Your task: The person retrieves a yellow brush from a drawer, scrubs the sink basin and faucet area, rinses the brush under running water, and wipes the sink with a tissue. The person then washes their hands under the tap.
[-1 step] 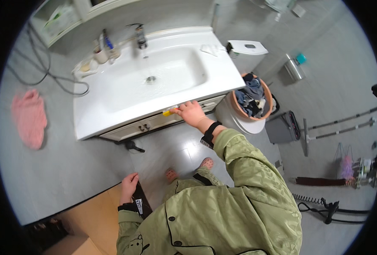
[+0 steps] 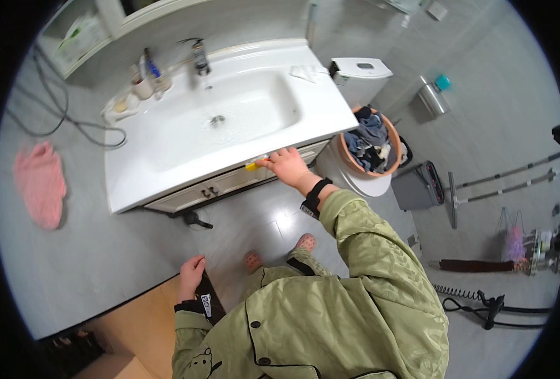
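Observation:
My right hand (image 2: 287, 165) reaches out over the front edge of the washbasin (image 2: 166, 163). Its fingers are closed on a small yellow and white object (image 2: 252, 166) whose kind I cannot make out. White cabinet doors (image 2: 191, 194) with dark handles lie just below that hand. Down at my left side hangs my left hand (image 2: 192, 275), fingers curled in, with nothing visible in it. The faucet (image 2: 200, 57) rises at the basin's back, and the drain (image 2: 217, 120) shows at the bottom of the bowl.
Cups with brushes (image 2: 143, 86) stand on the basin's back left corner, and a white cloth or paper (image 2: 304, 73) lies at its right. An orange basket of clothes (image 2: 396, 161) rests on the toilet (image 2: 362, 68). A grey bin (image 2: 416, 187) stands beside it. A pink towel (image 2: 43, 184) hangs left.
The view has shifted slightly, so the basin and walls sit a little further left. Both hands keep nearly the same pose, and the right one still grips the yellow and white object.

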### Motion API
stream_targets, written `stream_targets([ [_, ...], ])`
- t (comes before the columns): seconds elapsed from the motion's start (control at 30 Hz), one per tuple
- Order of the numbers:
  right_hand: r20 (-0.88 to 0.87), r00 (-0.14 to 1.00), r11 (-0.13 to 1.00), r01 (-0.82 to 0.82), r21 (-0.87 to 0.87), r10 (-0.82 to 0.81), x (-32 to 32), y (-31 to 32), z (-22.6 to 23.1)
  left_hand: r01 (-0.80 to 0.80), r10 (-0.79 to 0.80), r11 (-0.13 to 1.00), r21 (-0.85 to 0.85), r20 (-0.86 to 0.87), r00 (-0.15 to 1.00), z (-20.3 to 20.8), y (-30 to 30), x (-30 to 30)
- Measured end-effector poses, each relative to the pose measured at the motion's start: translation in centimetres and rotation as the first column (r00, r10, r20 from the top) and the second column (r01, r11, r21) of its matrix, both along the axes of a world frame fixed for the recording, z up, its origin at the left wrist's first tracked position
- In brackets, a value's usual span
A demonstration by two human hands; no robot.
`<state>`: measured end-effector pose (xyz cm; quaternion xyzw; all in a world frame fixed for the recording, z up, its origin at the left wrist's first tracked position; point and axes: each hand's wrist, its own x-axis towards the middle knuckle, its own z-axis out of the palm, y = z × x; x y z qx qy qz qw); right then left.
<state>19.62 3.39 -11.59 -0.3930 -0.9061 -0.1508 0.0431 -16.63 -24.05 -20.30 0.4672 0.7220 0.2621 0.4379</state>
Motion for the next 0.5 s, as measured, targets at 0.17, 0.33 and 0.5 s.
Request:
stream_targets([
  [0.17,0.048,0.99,0.991,0.134,-0.004,-0.134,17.4,4.6,1.9,0.151,-0.154,0.986,-0.068,-0.039,0.987,3.2,8.3,11.6],
  [0.33,0.065,0.984,0.986,0.165,0.035,-0.167,32.0,8.7,4.0,0.268,-0.271,0.962,-0.054,-0.048,0.961,5.0,13.9,23.5],
  [0.5,0.072,0.896,0.898,0.439,-0.006,-0.438,44.2,11.9,4.5,0.389,-0.391,0.921,-0.032,-0.074,0.918,6.4,20.3,33.9],
])
